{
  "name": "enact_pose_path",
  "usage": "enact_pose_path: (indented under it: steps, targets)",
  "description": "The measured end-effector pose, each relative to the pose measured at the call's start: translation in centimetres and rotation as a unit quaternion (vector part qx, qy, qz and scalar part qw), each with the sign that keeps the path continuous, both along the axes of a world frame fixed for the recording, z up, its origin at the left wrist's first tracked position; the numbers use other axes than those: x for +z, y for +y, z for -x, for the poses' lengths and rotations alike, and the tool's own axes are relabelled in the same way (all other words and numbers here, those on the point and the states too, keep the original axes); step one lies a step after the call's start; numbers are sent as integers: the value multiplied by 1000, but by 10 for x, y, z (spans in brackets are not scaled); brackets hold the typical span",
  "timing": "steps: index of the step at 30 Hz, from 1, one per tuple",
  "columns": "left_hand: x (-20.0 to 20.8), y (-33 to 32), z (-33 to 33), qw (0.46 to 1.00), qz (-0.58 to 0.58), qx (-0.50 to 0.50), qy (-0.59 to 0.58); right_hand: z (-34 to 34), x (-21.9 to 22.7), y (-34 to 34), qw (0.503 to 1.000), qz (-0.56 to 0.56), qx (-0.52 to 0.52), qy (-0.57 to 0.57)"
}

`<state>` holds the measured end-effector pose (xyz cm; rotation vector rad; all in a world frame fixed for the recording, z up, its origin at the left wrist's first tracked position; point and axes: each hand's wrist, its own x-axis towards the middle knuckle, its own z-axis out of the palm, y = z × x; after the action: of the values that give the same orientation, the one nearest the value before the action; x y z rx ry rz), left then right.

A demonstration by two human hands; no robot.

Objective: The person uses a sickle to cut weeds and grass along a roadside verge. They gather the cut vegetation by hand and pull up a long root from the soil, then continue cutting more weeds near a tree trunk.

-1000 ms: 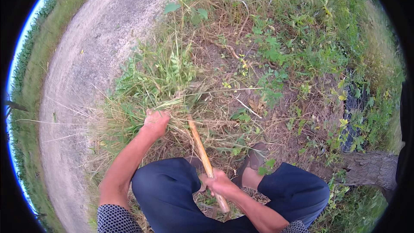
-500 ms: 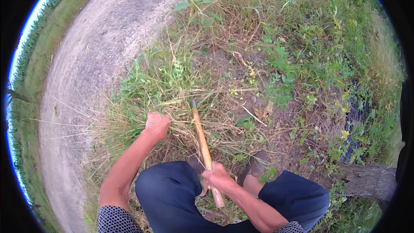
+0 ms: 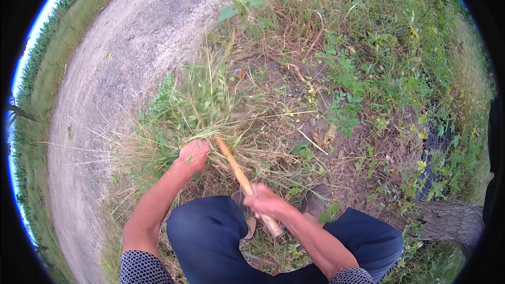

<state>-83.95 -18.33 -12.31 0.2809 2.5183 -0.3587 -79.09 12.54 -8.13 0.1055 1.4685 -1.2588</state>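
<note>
My left hand is closed around a clump of long green and dry grass, which fans out past my fist. In my right hand is a wooden-handled tool, gripped near the butt of its pale brown handle. The handle slants up and left from my fist. Its far end reaches into the grass just right of my left hand. Grass hides the tool's head, so its kind does not show.
My bent knees and shoes are close below my hands. A gravel path curves along the left. Weeds and bare soil lie ahead and right. A tree trunk and dark plastic sheeting are at the right.
My right hand has tilted the tool, so its far end has swung left toward my left fist and into the grass. The grass tops stir and blur. My left hand stays nearly still.
</note>
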Motion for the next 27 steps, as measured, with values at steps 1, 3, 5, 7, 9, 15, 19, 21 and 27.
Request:
enact_pose_path:
  steps: [1,3,5,7,9,15,19,21,27]
  targets:
    - [13,3,5,1000,2,-15,-22,-10,-4,18,999,-3,32,12]
    - [5,-11,-17,1000,1,-14,-10,-23,-2,33,998,-5,60,18]
    - [5,-5,-22,1000,-6,-17,24,-26,10,44,999,-18,32,12]
    - [9,5,-22,998,-5,-14,57,-28,11,46,999,-17,17,35]
    - [15,8,-18,999,-11,-19,50,-28,13,45,999,-17,3,41]
    - [24,13,-14,992,19,-66,101,-43,22,44,991,-13,-133,27]
    - [16,10,-18,998,19,-42,52,-87,36,75,962,-6,-274,-12]
    - [9,9,-20,995,13,-60,80,-117,40,100,937,-18,-348,-22]
    - [6,10,-22,999,-37,0,37,-102,47,142,808,-13,-587,39]
